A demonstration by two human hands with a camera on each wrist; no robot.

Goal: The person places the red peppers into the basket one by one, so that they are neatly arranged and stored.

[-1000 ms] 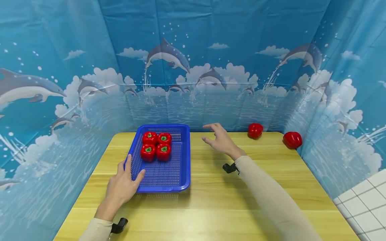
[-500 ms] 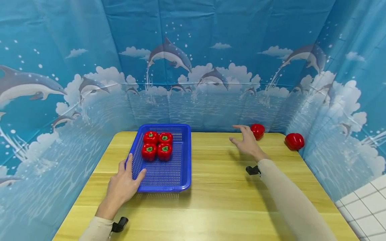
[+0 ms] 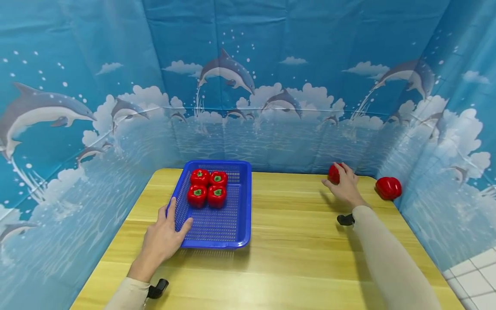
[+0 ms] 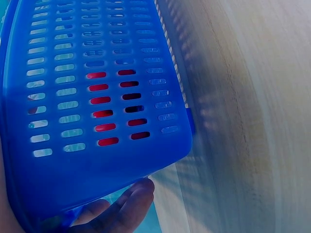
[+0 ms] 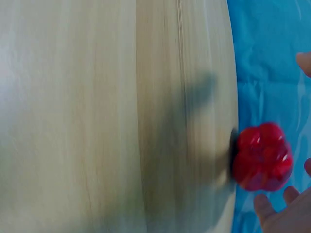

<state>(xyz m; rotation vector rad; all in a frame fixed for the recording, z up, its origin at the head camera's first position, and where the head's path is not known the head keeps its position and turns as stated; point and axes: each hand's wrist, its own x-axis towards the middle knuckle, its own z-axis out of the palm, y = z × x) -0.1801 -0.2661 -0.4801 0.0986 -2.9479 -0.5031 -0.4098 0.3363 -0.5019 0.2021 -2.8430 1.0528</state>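
Observation:
In the head view my left hand (image 3: 164, 234) grips the near-left corner of a blue plastic basket (image 3: 248, 206), thumb over the rim and the other fingers outside. Its slotted wall (image 4: 97, 170) fills much of the left wrist view, with fingertips (image 4: 138, 199) at its lower edge. Several red bell peppers (image 3: 207, 188), green stems up, stand together at the back left inside. At the table's back right, my right hand (image 3: 345, 185) reaches over another bell pepper (image 5: 262, 158), partly covering it in the head view. Its thumb and fingers are spread, close beside the pepper.
One more red bell pepper (image 3: 389, 188) lies near the back-right corner of the wooden table (image 3: 286, 241). A blue dolphin-print curtain (image 3: 271, 129) hangs right behind the table and along both sides. White tiles (image 3: 476, 273) show at lower right.
My right hand has moved right, from beside the basket to the pepper at the back right. My left hand and the basket keep their place. The head view has turned slightly left.

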